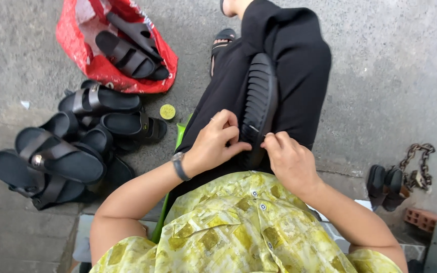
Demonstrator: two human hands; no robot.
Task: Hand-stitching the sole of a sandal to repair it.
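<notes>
**Head view: black sandal worked on the lap, more sandals heaped at frame left**

Head view, looking down at a lap in black trousers (289, 65) and a yellow patterned shirt (238, 227). Centre frame: black sandal (261, 96) lying sole-up along the thigh, toe toward the top. Left hand (213, 144), watch (179, 166) on the wrist, fingers (231, 132) curled and pinched shut at the sandal's near end. Right hand (289, 159) just beside it, fingers (269, 141) bent onto the same end; grip partly hidden, so cannot tell exactly what is pinched. Left of frame: pile of black sandals (61, 151) on the concrete floor (390, 65), well apart from the hands. Upper left: red bag (84, 55) with two more sandals inside. Between pile and leg: small round yellow tin (167, 111). Right edge: rusty chain (420, 164), another dark pair (386, 186), a brick (421, 218).
</notes>
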